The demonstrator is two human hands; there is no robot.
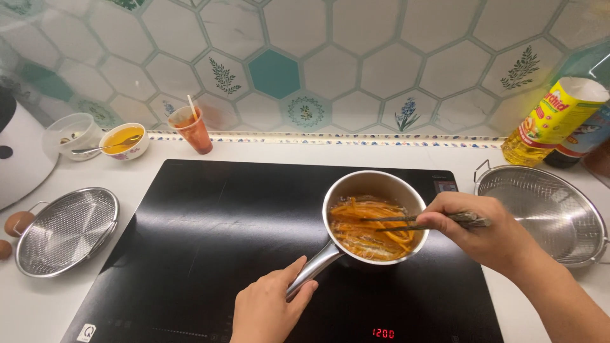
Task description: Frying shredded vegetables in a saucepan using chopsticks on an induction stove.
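A small steel saucepan [375,184] stands on the black induction hob [210,235], right of centre. It holds orange strips [372,232] in liquid. My left hand [270,305] grips the pan's metal handle [314,270] at the near side. From the right, my right hand [476,232] holds a pair of dark chopsticks [419,221] whose tips reach into the orange strips.
A steel mesh strainer [67,232] lies left of the hob, with brown eggs [16,223] beside it. A steel colander [549,213] sits at the right. At the back stand a bowl of orange liquid [124,140], a cup [194,130], a white appliance [19,152] and a yellow oil bottle [553,121].
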